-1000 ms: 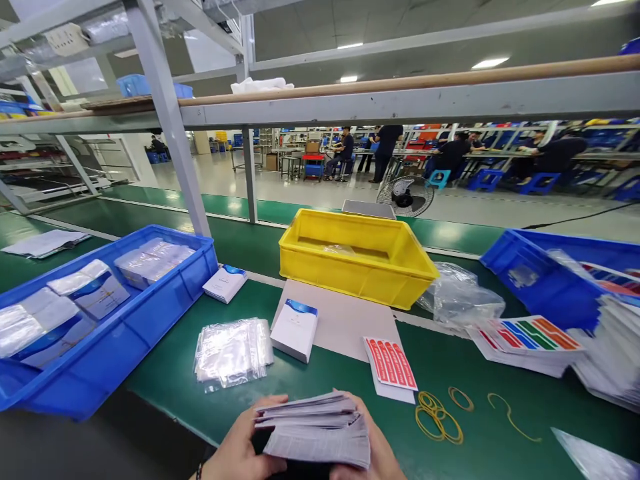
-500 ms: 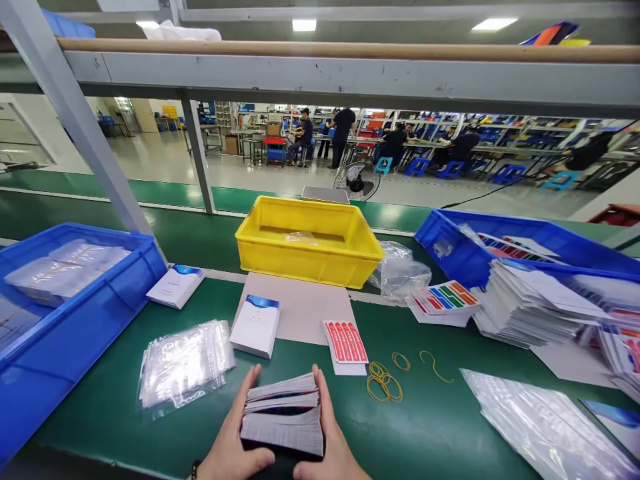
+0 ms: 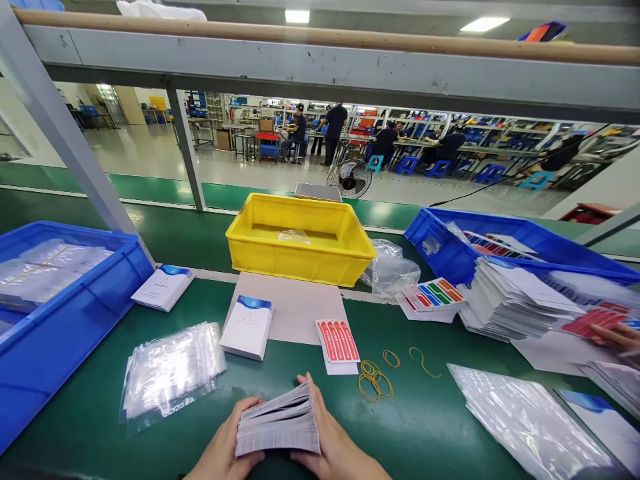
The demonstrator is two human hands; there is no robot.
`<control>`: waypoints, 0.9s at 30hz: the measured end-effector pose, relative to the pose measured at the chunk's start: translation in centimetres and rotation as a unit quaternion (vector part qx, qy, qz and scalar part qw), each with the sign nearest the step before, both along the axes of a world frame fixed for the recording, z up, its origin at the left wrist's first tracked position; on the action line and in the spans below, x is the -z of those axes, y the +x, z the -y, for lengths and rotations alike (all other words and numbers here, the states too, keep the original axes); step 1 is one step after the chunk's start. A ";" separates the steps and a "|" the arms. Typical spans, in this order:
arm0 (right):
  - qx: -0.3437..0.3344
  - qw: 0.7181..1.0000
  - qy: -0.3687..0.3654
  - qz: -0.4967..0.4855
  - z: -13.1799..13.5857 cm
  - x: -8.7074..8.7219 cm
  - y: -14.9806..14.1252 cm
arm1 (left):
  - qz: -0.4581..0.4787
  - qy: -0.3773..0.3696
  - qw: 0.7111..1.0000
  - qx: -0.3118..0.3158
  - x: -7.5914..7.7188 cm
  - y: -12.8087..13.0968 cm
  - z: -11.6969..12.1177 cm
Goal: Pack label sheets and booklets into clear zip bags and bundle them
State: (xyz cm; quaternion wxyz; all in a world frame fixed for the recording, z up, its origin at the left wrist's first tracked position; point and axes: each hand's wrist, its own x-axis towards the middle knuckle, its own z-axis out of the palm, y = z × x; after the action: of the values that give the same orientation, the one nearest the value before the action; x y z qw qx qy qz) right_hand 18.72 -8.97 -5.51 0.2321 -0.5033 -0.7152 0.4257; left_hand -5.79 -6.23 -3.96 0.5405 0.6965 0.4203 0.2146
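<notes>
A thick stack of cards or small booklets (image 3: 278, 427) is held between my two hands at the near edge of the green table, its page edges facing me and a few gaps showing between layers. My left hand (image 3: 231, 437) grips its left side, and my right hand (image 3: 327, 430) is closed on its right side. Beyond it lie a stack of white booklets with blue tops (image 3: 247, 328), a sheet of red labels (image 3: 338, 341) and several yellow rubber bands (image 3: 374, 381). Clear plastic bags (image 3: 170, 370) lie to the left.
A yellow bin (image 3: 300, 257) stands at the back, with blue bins at left (image 3: 75, 333) and right (image 3: 435, 247). Piled paper stacks (image 3: 510, 303) and plastic sleeves (image 3: 525, 420) occupy the right. Another person's hand (image 3: 617, 337) reaches in at the right edge.
The stack has tipped and its layers have pressed closer together between my hands. Another person's hand has come into view at the right. The whole view has shifted slightly.
</notes>
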 end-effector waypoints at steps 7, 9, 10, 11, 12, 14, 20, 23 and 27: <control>0.022 0.998 0.034 -0.041 0.0 0.3 -0.3 | 0.034 0.022 0.999 -0.030 1.0 0.1 0.4; 0.039 0.996 0.056 -0.058 0.3 1.0 -0.5 | 0.067 0.020 0.997 -0.037 1.6 0.3 0.7; 0.039 0.995 0.065 -0.065 0.4 1.2 -0.6 | 0.084 0.015 0.995 -0.042 1.7 0.5 0.8; 0.035 0.994 0.069 -0.071 0.6 1.5 -0.7 | 0.102 0.008 0.994 -0.048 1.9 0.6 0.9; 0.028 0.994 0.071 -0.075 0.7 1.6 -0.8 | 0.116 0.002 0.992 -0.054 1.9 0.8 0.9; 0.005 0.995 0.074 -0.071 0.9 1.7 -0.8 | 0.127 -0.007 0.990 -0.058 2.0 1.1 1.0; -0.049 0.995 0.088 -0.007 0.7 2.3 0.1 | 0.089 0.018 0.994 -0.062 1.7 1.0 0.9; -0.016 0.998 0.064 -0.009 0.4 1.7 0.7 | 0.051 0.017 0.998 -0.033 0.6 0.4 0.4; 0.044 0.995 -0.009 -0.085 -1.1 -1.8 1.4 | 0.074 -0.040 0.996 -0.043 -1.1 0.9 -0.3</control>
State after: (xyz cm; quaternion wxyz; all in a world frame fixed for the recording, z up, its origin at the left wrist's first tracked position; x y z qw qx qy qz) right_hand 20.11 -7.91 -3.68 0.3061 -0.4987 -0.6658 0.4629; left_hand -4.91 -5.95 -2.89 0.5876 0.6378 0.4173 0.2717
